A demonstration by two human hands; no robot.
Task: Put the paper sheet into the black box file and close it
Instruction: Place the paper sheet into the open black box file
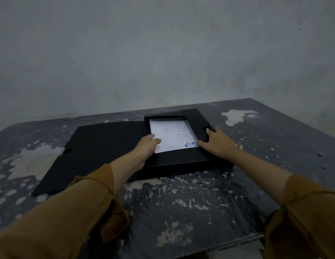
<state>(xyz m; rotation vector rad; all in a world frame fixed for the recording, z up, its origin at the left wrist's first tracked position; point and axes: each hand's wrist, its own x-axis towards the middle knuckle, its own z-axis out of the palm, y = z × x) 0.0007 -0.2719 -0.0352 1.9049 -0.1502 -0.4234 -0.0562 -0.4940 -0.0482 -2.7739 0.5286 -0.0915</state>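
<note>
The black box file (181, 161) lies open in the middle of the table, its lid (99, 146) spread flat to the left. A white paper sheet (172, 135) with faint writing and a blue mark at its near right corner lies inside the tray. My left hand (149, 144) rests on the sheet's near left edge, thumb on top; whether it grips the sheet is unclear. My right hand (217, 141) lies flat with fingers apart on the tray's right flap (196, 120).
The table (181, 212) is dark with worn pale patches, and its far edge meets a grey wall (163, 53). Its right edge runs diagonally at far right. Brown sleeves cover both forearms.
</note>
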